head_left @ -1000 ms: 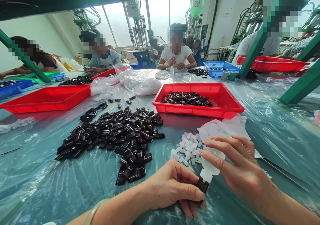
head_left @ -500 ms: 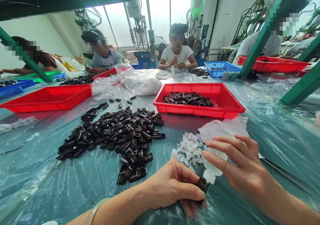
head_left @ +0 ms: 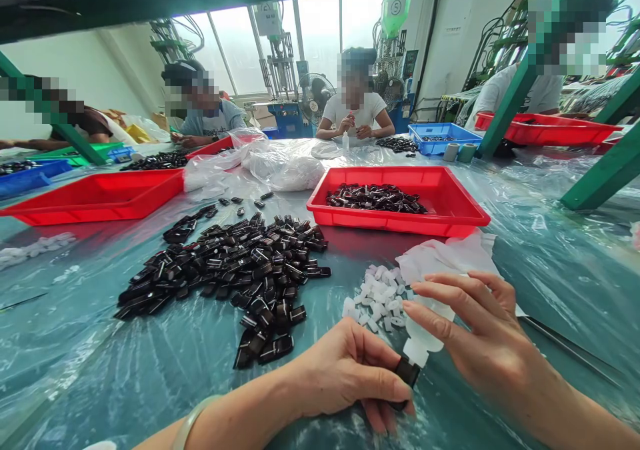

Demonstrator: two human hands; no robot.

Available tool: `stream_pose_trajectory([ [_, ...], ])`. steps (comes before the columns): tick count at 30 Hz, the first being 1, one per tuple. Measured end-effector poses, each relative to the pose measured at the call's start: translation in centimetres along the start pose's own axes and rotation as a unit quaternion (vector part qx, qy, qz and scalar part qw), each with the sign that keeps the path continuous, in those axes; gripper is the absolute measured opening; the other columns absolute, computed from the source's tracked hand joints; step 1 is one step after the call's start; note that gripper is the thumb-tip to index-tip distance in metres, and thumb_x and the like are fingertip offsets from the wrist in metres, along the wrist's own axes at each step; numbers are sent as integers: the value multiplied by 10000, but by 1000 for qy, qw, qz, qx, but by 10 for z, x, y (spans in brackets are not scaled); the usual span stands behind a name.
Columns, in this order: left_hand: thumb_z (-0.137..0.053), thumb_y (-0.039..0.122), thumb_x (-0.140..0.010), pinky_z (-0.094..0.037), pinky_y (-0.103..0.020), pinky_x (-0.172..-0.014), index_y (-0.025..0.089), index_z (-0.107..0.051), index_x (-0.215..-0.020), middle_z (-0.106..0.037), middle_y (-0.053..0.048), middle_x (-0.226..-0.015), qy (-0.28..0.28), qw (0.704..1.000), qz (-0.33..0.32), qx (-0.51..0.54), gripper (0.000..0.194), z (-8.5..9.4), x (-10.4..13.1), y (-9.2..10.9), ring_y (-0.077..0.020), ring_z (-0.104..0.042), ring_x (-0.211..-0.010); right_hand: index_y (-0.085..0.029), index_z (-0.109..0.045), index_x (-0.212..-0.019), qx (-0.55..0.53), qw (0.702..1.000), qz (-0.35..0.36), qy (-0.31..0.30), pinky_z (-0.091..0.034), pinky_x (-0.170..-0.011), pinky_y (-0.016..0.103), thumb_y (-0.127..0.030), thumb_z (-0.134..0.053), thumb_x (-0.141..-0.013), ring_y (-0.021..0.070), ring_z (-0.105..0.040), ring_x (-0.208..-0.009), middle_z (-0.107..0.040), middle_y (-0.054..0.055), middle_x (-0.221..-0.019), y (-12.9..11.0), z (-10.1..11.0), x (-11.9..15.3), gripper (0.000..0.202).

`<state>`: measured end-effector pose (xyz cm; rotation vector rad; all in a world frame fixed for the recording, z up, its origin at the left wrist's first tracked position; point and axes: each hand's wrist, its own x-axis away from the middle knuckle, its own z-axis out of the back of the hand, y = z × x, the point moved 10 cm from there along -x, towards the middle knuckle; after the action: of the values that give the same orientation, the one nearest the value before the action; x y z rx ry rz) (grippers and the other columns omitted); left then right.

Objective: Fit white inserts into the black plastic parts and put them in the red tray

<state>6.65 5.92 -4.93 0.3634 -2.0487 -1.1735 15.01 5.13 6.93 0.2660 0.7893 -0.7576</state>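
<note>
While the black piece [head_left: 407, 372] is held between the thumb and fingers of the left hand [head_left: 350, 370], the white bottle [head_left: 429, 327] is grasped by the curved fingers of the right hand [head_left: 480, 330]. Both things are located in front of the red tray [head_left: 400, 225], on its near side, toward its right end. The bottle is tilted, with its narrow end pointed down to the black piece; whether the two are really touched together cannot be told. The lower part of the black piece is partly hidden by the left hand.

Many dark pieces [head_left: 375, 198] are contained in the red tray. A large heap of black pieces [head_left: 220, 263] is spread in front of the tray and to its left. Small white pieces [head_left: 380, 297] are gathered in front of the tray, just beside the bottle, and a thin white sheet [head_left: 445, 257] is laid near the tray's front right corner. Farther to the right and in front, metal tweezers [head_left: 570, 350] are partly covered by the right hand. To the left of the tray, a second red tray [head_left: 95, 203] is placed, and between them a clear plastic bag [head_left: 283, 165] is seen. Behind the tray, a person [head_left: 355, 110] is seated.
</note>
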Motion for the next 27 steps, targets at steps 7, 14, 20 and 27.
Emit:
stream_pose_trajectory([
  [7,-710,352,-607,-458,-174,-466,76,-687,-716,-627,-43,-662,2,1000,2,-1,298,1,1,1,-78,-561,-477,-227,-614,-961,-1,1000,12,-16,-272,-909,466,-69,-413,-875,213,-529,-1031,-629,57,-1008,1,0,-1,270],
  [14,-707,346,-612,-464,-180,-469,74,-685,-726,-628,-48,-671,-1,1000,-6,1,295,1,2,1,-80,-560,-478,-226,-620,-953,6,1000,12,-15,-255,-925,468,-80,-412,-879,207,-532,-1031,-631,54,-1012,1,-2,0,265],
  [20,-715,351,-604,-458,-168,-460,74,-685,-706,-624,-40,-644,-4,1000,-2,2,297,0,-1,1,-77,-562,-469,-222,-609,-979,23,1000,-2,-4,-272,-916,457,-56,-437,-853,214,-530,-1036,-625,62,-1022,1,-2,3,270],
  [27,-716,342,-605,-452,-166,-457,77,-692,-706,-628,-39,-639,-1,1000,-2,-3,285,1,0,-1,-78,-561,-469,-215,-612,-966,21,1000,-1,4,-279,-911,453,-73,-438,-858,220,-546,-1012,-632,65,-996,-2,0,2,250],
])
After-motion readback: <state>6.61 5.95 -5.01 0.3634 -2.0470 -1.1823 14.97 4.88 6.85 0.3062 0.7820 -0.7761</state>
